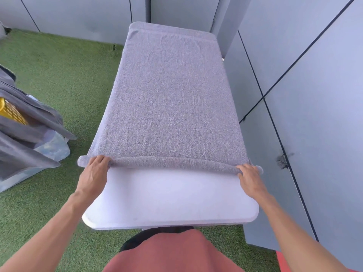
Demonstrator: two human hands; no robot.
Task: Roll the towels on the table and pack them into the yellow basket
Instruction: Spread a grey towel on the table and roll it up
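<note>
The rolled near edge of the grey towel (169, 99) is gripped by the curled left hand (94, 171) and right hand (250, 178), one at each end.

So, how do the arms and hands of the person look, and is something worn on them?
Both arms are bare from the frame edge down to the wrists: no sleeves, gloves, watch or rings are visible on the left hand or the right hand. Each hand has five slim fingers with short nails. A reddish-pink garment covers the body below, and a brighter red patch shows at the lower right corner.
</note>
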